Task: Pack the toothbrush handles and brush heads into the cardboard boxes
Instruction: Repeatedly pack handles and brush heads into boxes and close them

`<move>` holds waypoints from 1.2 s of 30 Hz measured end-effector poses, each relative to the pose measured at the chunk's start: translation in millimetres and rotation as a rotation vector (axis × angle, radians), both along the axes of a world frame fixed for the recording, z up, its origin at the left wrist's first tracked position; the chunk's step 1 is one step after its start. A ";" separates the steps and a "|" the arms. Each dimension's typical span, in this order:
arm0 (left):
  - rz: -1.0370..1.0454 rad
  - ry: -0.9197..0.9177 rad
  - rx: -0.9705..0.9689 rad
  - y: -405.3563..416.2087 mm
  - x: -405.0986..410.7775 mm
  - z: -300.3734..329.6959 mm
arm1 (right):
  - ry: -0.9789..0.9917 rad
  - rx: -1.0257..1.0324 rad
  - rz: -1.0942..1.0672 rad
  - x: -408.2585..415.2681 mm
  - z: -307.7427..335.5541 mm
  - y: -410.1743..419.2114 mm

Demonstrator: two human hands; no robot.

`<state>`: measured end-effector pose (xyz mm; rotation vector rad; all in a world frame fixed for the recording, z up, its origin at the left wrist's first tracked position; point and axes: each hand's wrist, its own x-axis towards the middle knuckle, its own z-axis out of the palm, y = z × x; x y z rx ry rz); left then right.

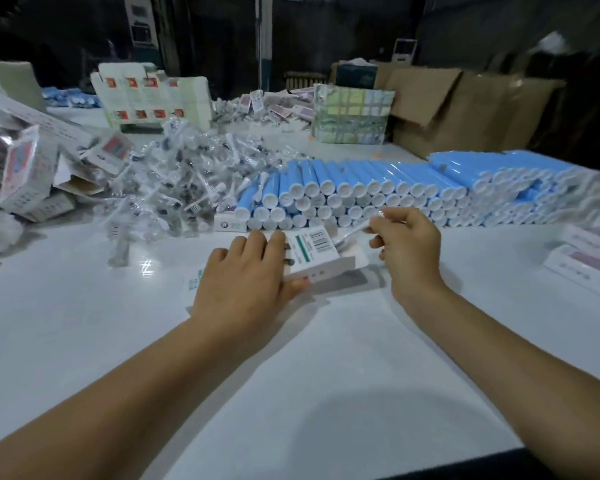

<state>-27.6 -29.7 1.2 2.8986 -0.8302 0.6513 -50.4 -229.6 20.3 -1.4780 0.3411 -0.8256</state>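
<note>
A small white cardboard box (317,252) with a barcode label lies on the white table (291,375), its open end toward the right. My left hand (246,271) grips the box, fingers over its top and thumb under its near side. My right hand (407,244) pinches a clear-wrapped brush head (355,230) whose far end sits at the box's open end. Blue toothbrush handles (378,192) with white caps lie stacked in rows just behind. A heap of wrapped brush heads (187,181) lies at the left centre.
Printed small boxes (28,174) are piled at the far left, and flat box blanks (153,98) stand behind the heap. Finished boxes (589,258) lie at the right edge. Large brown cartons (465,109) stand at the back right. A loose leaflet (193,282) lies beside my left hand.
</note>
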 end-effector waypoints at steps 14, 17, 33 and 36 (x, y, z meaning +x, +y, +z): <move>-0.001 -0.016 -0.019 -2.7 2.1 1.3 | 0.148 -0.060 0.195 -9.6 -4.2 25.6; 0.028 -0.012 -0.029 0.2 5.4 2.3 | 0.094 -0.050 0.018 -15.9 -2.4 13.2; 0.101 -0.050 -0.028 -1.3 5.4 0.6 | 0.092 -0.299 0.174 -27.4 -9.4 35.8; 0.105 -0.052 -0.047 -1.0 4.1 0.4 | 0.109 -0.333 0.159 -27.7 -9.3 35.0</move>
